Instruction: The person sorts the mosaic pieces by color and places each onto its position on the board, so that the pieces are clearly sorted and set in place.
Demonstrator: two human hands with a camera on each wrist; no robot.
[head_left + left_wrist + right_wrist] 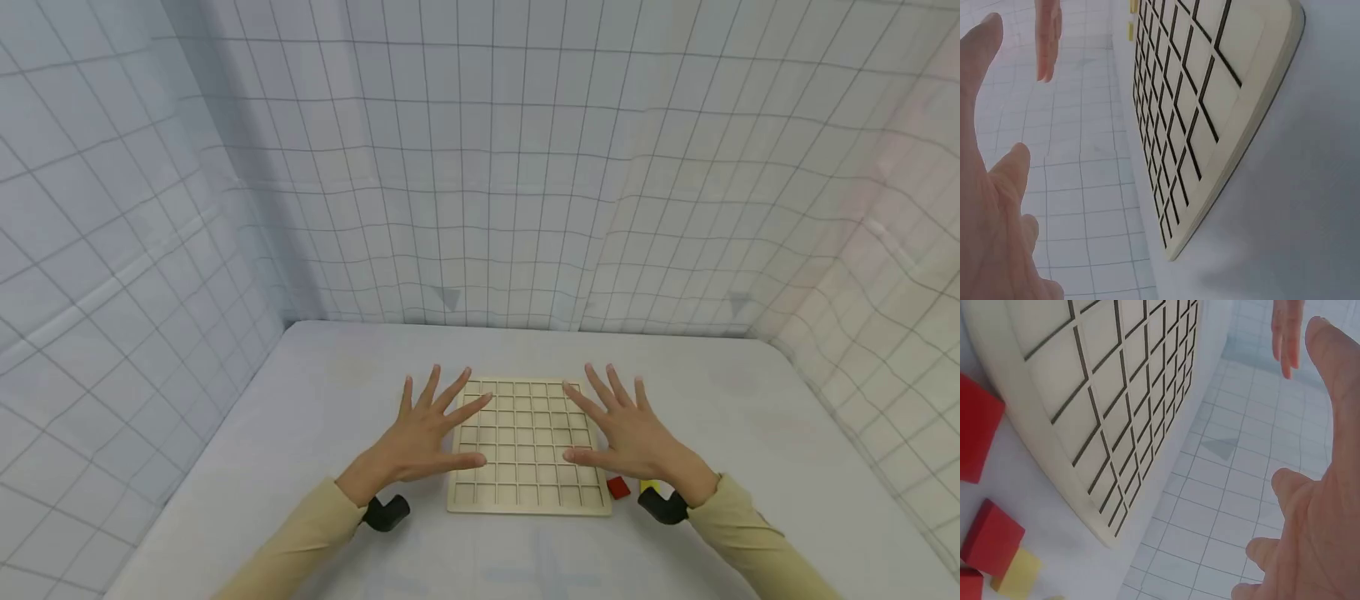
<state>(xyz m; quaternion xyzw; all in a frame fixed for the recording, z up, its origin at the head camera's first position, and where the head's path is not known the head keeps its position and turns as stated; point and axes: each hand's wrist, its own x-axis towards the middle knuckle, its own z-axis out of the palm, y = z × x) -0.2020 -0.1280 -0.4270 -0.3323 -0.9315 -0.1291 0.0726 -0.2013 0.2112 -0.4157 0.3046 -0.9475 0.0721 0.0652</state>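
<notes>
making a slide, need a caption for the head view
Left hand and right hand raised, spread, at either side of a gridded board on a white table.

My sleeves (300, 529) were beige; the tray (507, 454) cream, latticed. I noted red blocks (996, 540), yellow blocks (1017, 575), whitish bench (300, 408), pale curtain (487, 200) with dark checks.

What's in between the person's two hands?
In the head view, the cream grid board shows between the left hand and the right hand; it lies lower, on the table.
</notes>
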